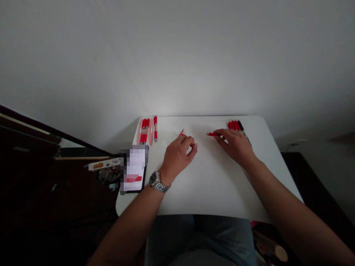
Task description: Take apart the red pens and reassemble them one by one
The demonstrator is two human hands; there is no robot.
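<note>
My left hand (180,153), with a metal watch (158,181) on its wrist, is curled just left of the table's middle. A light red pen (181,132) pokes out past its knuckles; the rest of that pen is hidden under the fingers. To the right, my right hand (235,143) pinches a red pen (212,134) between thumb and fingertips, its tip pointing left. Beyond the right hand lie several red pens (233,125) side by side, with a black pen (240,125) at their right, partly covered by the hand.
Several red pens and pen parts (144,129) are lined up at the white table's (205,184) back left corner. A phone (135,168) with a lit, blurred screen lies at the left edge. A plain wall (194,66) rises behind the table.
</note>
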